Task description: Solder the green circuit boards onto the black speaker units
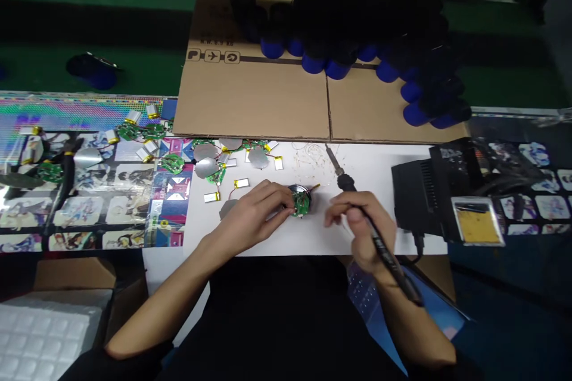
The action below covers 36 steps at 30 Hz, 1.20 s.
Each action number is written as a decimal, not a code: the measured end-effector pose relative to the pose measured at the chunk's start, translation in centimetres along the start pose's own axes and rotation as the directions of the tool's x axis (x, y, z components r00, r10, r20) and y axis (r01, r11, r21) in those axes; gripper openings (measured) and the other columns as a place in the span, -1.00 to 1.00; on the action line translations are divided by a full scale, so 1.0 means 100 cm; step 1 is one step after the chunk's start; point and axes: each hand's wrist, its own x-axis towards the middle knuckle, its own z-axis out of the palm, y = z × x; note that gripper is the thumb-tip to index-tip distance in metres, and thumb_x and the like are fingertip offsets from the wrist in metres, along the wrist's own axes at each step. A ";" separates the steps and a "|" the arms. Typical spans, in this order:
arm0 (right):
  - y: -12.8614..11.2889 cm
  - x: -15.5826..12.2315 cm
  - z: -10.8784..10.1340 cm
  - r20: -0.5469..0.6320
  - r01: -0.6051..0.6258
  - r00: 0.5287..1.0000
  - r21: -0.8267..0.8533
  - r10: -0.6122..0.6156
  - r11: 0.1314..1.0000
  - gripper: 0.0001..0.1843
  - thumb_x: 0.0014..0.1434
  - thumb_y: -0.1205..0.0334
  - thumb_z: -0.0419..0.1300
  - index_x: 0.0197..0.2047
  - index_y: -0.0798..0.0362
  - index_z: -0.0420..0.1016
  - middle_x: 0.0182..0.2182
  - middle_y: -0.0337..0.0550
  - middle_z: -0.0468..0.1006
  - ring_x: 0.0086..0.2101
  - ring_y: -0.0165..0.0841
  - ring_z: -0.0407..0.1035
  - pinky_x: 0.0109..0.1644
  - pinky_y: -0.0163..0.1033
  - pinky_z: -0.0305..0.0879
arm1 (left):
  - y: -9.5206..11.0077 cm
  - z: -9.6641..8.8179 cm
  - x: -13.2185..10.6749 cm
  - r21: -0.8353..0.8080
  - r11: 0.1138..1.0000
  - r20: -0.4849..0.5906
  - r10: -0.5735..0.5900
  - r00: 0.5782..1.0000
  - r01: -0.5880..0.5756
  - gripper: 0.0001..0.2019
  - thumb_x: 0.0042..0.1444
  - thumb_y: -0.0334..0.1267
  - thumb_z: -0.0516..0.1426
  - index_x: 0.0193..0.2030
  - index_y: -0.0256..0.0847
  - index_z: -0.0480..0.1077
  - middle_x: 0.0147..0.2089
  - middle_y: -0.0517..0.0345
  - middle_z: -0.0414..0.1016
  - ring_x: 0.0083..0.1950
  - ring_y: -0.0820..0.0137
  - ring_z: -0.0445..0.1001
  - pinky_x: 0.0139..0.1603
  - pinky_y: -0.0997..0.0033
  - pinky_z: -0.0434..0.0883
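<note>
Head view: pinching circuit board (301, 205) in left hand (254, 209), soldering iron (382, 245) in right hand (370, 227); printed on cardboard (250, 98): "N.W.", "KG".

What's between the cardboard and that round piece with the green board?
Fine wire-like scraps, scattered on the white surface beyond the round piece, as the head view shows.

The worktop (118, 220) runs right across, covered in rows of little cartoon pictures at both ends, with a shiny rainbow strip (67, 112) along the back left and a plain white sheet (297, 245) in the middle. Behind it's a long green surface (149, 65) with a darker band. Light's decent mid-worktop, pretty murky top right. Dark blue patch (513, 321) bottom right is probably floor, hard to tell.
</note>
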 end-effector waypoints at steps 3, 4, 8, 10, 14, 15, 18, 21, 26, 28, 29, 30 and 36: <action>-0.007 0.003 -0.010 -0.140 -0.070 0.986 0.164 0.093 0.984 -0.57 0.43 -0.21 0.17 0.17 -0.14 0.46 -0.60 -0.38 0.38 -0.63 -0.38 0.23 -0.56 -0.25 0.16 | -0.002 -0.006 0.005 0.098 0.993 0.072 0.059 0.996 -0.066 -0.88 0.48 -0.33 0.10 -0.03 -0.17 0.48 -0.01 0.02 0.63 -0.01 0.23 0.51 0.06 0.24 0.43; -0.008 0.004 -0.013 -0.179 -0.075 0.978 0.195 0.111 0.978 -0.53 0.38 -0.24 0.22 0.19 -0.17 0.44 -0.57 -0.38 0.39 -0.62 -0.38 0.23 -0.58 -0.27 0.13 | -0.003 -0.007 0.006 0.124 0.989 0.089 0.072 0.993 -0.082 -0.88 0.48 -0.34 0.10 -0.03 -0.18 0.48 -0.01 0.02 0.63 -0.01 0.23 0.50 0.05 0.24 0.43; -0.010 0.006 -0.023 -0.193 -0.091 0.975 0.122 0.114 0.988 -0.65 0.33 -0.05 0.36 0.11 -0.15 0.53 -0.32 -0.21 0.63 -0.50 -0.37 0.45 -0.57 -0.27 0.28 | -0.005 -0.013 0.010 0.120 0.988 0.150 0.081 0.985 -0.100 -0.88 0.47 -0.34 0.09 -0.02 -0.19 0.48 0.00 0.01 0.62 0.00 0.21 0.51 0.04 0.22 0.41; -0.009 0.003 -0.028 -0.212 -0.072 0.975 -0.058 0.058 0.996 -0.73 0.26 0.11 0.44 0.01 -0.10 0.63 -0.27 -0.15 0.69 -0.43 -0.32 0.56 -0.49 -0.24 0.45 | -0.006 -0.015 0.011 0.091 0.991 0.166 0.077 0.983 -0.093 -0.88 0.46 -0.34 0.09 -0.04 -0.19 0.48 -0.01 0.01 0.62 0.00 0.22 0.52 0.06 0.22 0.41; -0.008 -0.003 -0.036 -0.186 0.046 0.977 -0.283 -0.102 0.958 -0.84 0.19 0.27 0.46 -0.14 -0.10 0.70 -0.36 -0.21 0.72 -0.45 -0.34 0.58 -0.45 -0.27 0.51 | -0.007 -0.016 0.012 0.075 0.994 0.162 0.070 0.984 -0.083 -0.88 0.46 -0.35 0.10 -0.07 -0.20 0.48 -0.04 0.02 0.62 0.00 0.24 0.52 0.06 0.25 0.42; -0.009 -0.004 -0.036 -0.141 0.061 0.984 -0.281 -0.105 0.958 -0.84 0.19 0.28 0.44 -0.14 -0.09 0.69 -0.40 -0.23 0.71 -0.49 -0.36 0.56 -0.48 -0.29 0.49 | -0.006 -0.016 0.013 0.076 0.994 0.159 0.067 0.985 -0.080 -0.88 0.45 -0.36 0.10 -0.08 -0.20 0.48 -0.04 0.02 0.62 0.00 0.24 0.52 0.06 0.25 0.42; -0.011 -0.001 -0.037 0.011 0.068 0.998 -0.221 -0.067 0.973 -0.80 0.15 0.32 0.38 -0.13 -0.05 0.63 -0.45 -0.27 0.67 -0.54 -0.38 0.54 -0.50 -0.32 0.49 | -0.005 -0.015 0.014 0.069 0.995 0.146 0.067 0.987 -0.078 -0.88 0.45 -0.36 0.10 -0.09 -0.20 0.48 -0.05 0.03 0.62 -0.01 0.25 0.53 0.08 0.25 0.42; -0.011 0.003 -0.036 0.105 0.075 0.993 -0.192 -0.056 0.978 -0.82 0.11 0.33 0.35 -0.18 -0.04 0.58 -0.45 -0.25 0.65 -0.52 -0.36 0.57 -0.50 -0.32 0.47 | -0.005 -0.015 0.015 0.049 0.995 0.140 0.074 0.987 -0.082 -0.88 0.46 -0.37 0.11 -0.10 -0.23 0.48 -0.07 0.02 0.62 -0.03 0.26 0.53 0.07 0.25 0.42; -0.006 0.004 -0.033 0.142 0.079 0.988 -0.176 -0.054 0.981 -0.84 0.10 0.35 0.34 -0.21 -0.04 0.56 -0.46 -0.25 0.62 -0.50 -0.35 0.56 -0.49 -0.33 0.42 | -0.007 -0.016 0.015 0.030 0.996 0.149 0.074 0.986 -0.080 -0.89 0.45 -0.37 0.12 -0.11 -0.24 0.48 -0.05 0.02 0.61 -0.01 0.26 0.51 0.06 0.28 0.42; -0.005 0.004 -0.033 0.144 0.069 0.989 -0.161 -0.046 0.984 -0.83 0.09 0.36 0.34 -0.22 -0.04 0.56 -0.47 -0.26 0.62 -0.51 -0.37 0.55 -0.50 -0.34 0.41 | -0.008 -0.015 0.015 0.025 0.996 0.148 0.078 0.986 -0.082 -0.89 0.46 -0.37 0.13 -0.11 -0.24 0.48 -0.06 0.02 0.61 -0.02 0.27 0.51 0.06 0.29 0.42; -0.005 0.004 -0.032 0.144 0.065 0.989 -0.154 -0.042 0.986 -0.83 0.09 0.36 0.34 -0.22 -0.04 0.56 -0.47 -0.26 0.62 -0.51 -0.37 0.55 -0.50 -0.35 0.40 | -0.008 -0.015 0.015 0.025 0.996 0.148 0.079 0.986 -0.083 -0.89 0.46 -0.36 0.13 -0.11 -0.25 0.49 -0.06 0.02 0.60 -0.02 0.27 0.51 0.06 0.29 0.42; -0.005 0.004 -0.032 0.142 0.063 0.989 -0.150 -0.042 0.987 -0.83 0.09 0.37 0.34 -0.22 -0.04 0.57 -0.46 -0.26 0.63 -0.51 -0.37 0.55 -0.50 -0.35 0.41 | -0.008 -0.015 0.015 0.026 0.996 0.148 0.079 0.986 -0.084 -0.89 0.46 -0.36 0.13 -0.11 -0.25 0.49 -0.06 0.02 0.60 -0.02 0.27 0.50 0.06 0.28 0.42; -0.005 0.004 -0.034 0.140 0.075 0.989 -0.172 -0.051 0.982 -0.83 0.09 0.36 0.35 -0.22 -0.04 0.58 -0.43 -0.25 0.65 -0.49 -0.38 0.57 -0.46 -0.37 0.46 | -0.007 -0.015 0.016 0.036 0.996 0.144 0.077 0.987 -0.084 -0.88 0.46 -0.38 0.12 -0.12 -0.25 0.48 -0.07 0.02 0.60 -0.03 0.27 0.50 0.05 0.28 0.42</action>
